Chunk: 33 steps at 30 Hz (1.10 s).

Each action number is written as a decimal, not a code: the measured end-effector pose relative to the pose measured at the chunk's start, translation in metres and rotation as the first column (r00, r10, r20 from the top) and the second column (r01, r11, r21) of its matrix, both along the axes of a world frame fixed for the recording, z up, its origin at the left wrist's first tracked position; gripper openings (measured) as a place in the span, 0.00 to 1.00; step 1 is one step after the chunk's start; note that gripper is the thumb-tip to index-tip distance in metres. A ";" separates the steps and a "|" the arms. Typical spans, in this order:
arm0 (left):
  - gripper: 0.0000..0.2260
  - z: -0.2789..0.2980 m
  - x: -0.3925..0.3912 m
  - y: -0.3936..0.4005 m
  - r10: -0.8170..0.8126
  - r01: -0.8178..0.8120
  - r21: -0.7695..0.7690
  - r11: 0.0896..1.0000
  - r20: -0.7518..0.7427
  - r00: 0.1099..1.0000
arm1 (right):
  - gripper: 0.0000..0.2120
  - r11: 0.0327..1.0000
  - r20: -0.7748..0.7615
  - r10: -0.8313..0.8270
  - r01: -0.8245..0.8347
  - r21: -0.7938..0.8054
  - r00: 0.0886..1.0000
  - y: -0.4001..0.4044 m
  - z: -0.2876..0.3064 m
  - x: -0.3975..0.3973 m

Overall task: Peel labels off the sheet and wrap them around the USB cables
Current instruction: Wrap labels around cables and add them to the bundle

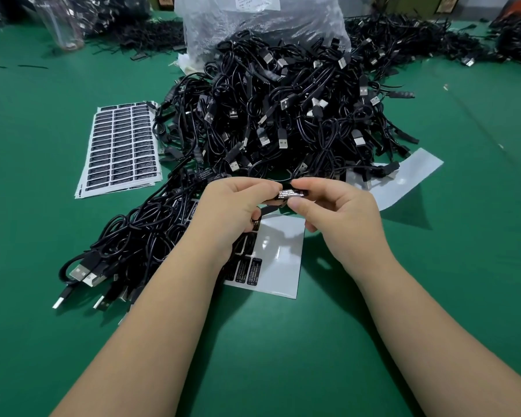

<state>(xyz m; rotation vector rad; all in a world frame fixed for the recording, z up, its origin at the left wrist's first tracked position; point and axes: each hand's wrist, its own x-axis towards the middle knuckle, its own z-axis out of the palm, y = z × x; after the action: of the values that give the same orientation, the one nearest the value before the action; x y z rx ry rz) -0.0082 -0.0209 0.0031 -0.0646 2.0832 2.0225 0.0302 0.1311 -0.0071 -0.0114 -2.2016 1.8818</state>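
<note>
Label (292, 194), a glossy black strip with white print, sits pinched between the left hand (232, 212) and right hand (337, 215), both closed on it and on the thin black cable (268, 209) it wraps. It looks light, limp and sticky, best held by its ends. Below the hands lies the slick, nearly bare sheet (280, 254); just beyond them, the tangled cable heap (283, 115).

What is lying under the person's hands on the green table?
A partly used label sheet with a few black labels left. The left hand covers its upper corner, so labels there cannot be seen.
</note>
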 end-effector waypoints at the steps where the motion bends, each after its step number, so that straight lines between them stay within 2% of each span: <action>1: 0.04 0.001 0.000 -0.001 -0.011 0.011 -0.014 1.000 -0.011 1.000 | 0.12 1.000 0.001 0.000 0.000 -0.002 1.000 0.000 0.000 0.000; 7: 0.07 0.005 0.002 -0.006 -0.144 0.135 -0.082 0.987 -0.116 0.983 | 0.11 0.997 0.001 0.016 -0.016 -0.075 1.000 0.004 -0.001 -0.001; 12: 0.08 0.010 0.007 -0.003 -0.138 0.137 -0.018 0.990 -0.187 0.973 | 0.10 0.980 0.010 0.074 -0.071 -0.183 0.997 0.008 -0.001 -0.002; 18: 0.08 0.009 0.006 -0.002 -0.104 0.095 -0.050 0.994 -0.221 0.970 | 0.12 0.958 0.029 0.104 -0.093 -0.270 0.994 0.008 0.000 -0.002; 21: 0.08 0.007 0.008 0.000 -0.102 0.079 -0.096 0.992 -0.263 0.959 | 0.06 0.980 0.032 0.068 -0.060 -0.191 0.997 0.006 0.000 -0.001; 23: 0.07 0.005 0.009 0.001 -0.096 0.055 -0.145 0.988 -0.296 0.950 | 0.07 0.993 0.031 0.016 -0.012 -0.116 0.999 0.004 0.000 -0.001; 30: 0.08 0.000 0.010 0.002 -0.034 -0.003 -0.156 0.988 -0.232 0.972 | 0.12 0.986 0.075 0.037 -0.024 -0.168 0.997 0.002 0.000 0.002; 33: 0.07 0.000 0.013 0.005 -0.072 0.022 -0.202 0.979 -0.246 0.967 | 0.07 0.995 0.087 -0.043 0.051 -0.085 0.995 -0.001 -0.003 0.001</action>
<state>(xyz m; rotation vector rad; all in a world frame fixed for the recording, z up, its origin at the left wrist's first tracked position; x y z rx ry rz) 0.0046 -0.0161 0.0034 0.2177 2.4103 1.8726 0.0316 0.1301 -0.0097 -0.1608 -2.1509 1.9848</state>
